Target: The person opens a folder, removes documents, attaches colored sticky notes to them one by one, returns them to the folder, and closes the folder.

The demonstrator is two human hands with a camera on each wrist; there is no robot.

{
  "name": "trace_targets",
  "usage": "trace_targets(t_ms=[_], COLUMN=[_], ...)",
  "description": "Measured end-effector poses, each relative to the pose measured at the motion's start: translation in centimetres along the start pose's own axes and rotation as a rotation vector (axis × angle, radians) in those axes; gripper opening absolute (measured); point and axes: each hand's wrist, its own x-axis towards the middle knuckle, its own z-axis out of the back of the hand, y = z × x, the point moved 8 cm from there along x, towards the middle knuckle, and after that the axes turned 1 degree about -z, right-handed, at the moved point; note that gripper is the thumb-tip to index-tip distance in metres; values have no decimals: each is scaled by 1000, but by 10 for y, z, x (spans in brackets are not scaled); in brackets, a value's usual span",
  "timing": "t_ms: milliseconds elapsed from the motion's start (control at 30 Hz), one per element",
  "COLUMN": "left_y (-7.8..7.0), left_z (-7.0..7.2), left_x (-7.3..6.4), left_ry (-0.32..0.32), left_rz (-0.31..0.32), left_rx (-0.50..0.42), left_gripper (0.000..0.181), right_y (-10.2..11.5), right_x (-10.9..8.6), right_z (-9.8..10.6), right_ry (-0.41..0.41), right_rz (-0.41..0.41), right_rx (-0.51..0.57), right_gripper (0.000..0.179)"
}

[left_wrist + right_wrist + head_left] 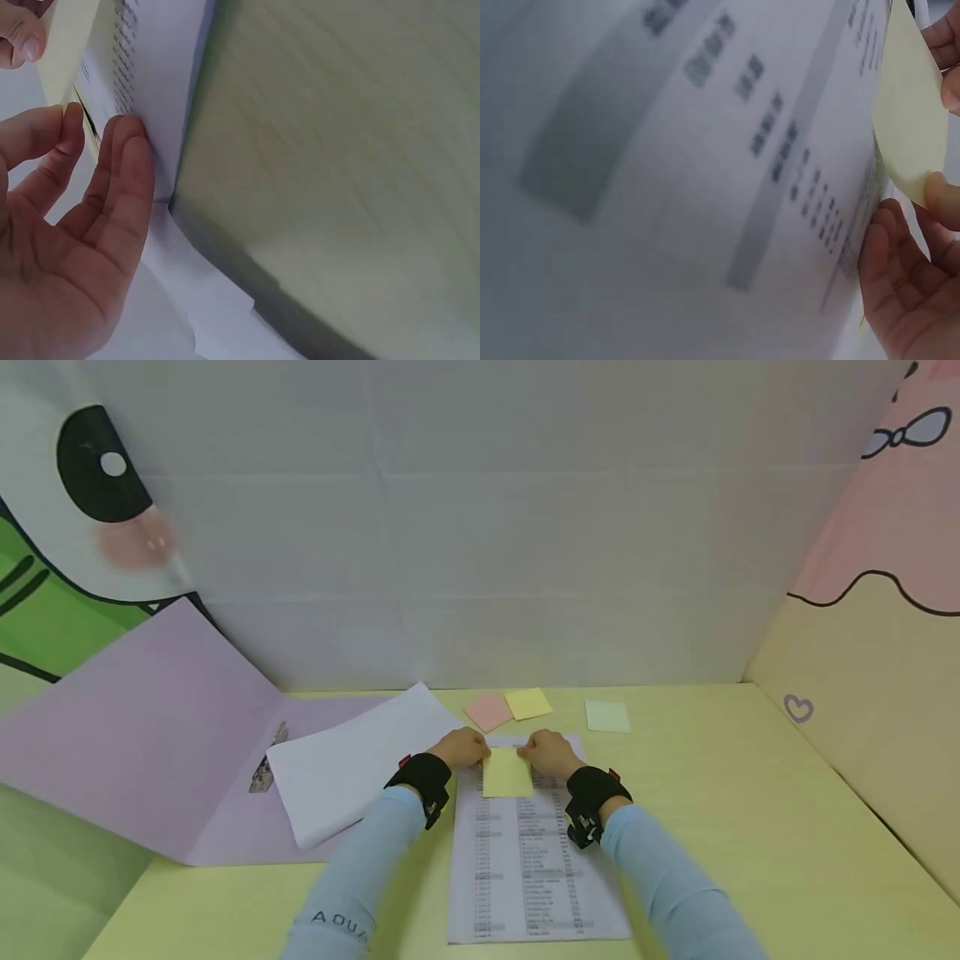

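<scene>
A yellow sticky note (507, 774) is stretched between both hands over the upper part of a printed sheet (540, 877). My left hand (461, 747) pinches its upper left corner between thumb and forefinger; the left wrist view shows the other fingers of the left hand (82, 202) resting at the sheet's edge. At the upper right corner, my right hand (552, 753) pinches the same note. In the right wrist view the note (911, 105) bows slightly away from the printed page, with the right hand's (915, 285) lower fingers against the paper.
An open purple folder (142, 718) with a metal clip (266, 764) lies at left, white sheets (360, 760) spread over it. Behind the hands lie a pink note (489, 712), another yellow note (528, 702) and a pale green note (607, 716). Walls bound the table (750, 827).
</scene>
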Motion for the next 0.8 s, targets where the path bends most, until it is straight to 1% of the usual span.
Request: trace_targets(t_ms=[133, 267, 400, 533, 633, 800], left_y=[1, -1, -3, 2, 6, 8], left_z=[-6, -6, -7, -13, -15, -10], left_x=[3, 4, 7, 10, 12, 18], left_ry=[-38, -55, -79, -92, -91, -99], left_rz=[28, 65, 77, 104, 131, 160], left_rx=[64, 101, 103, 94, 98, 98], left_gripper=[26, 28, 30, 26, 21, 20], right_y=[-6, -9, -12, -16, -15, -7], right_x=[3, 6, 10, 12, 14, 18], right_z=[-7, -9, -10, -13, -14, -10], right_ry=[-10, -16, -23, 1, 11, 4], right_rz=[-19, -28, -51, -90, -88, -60], right_rx=[11, -6, -22, -28, -40, -60], right_gripper=[43, 45, 46, 47, 47, 48])
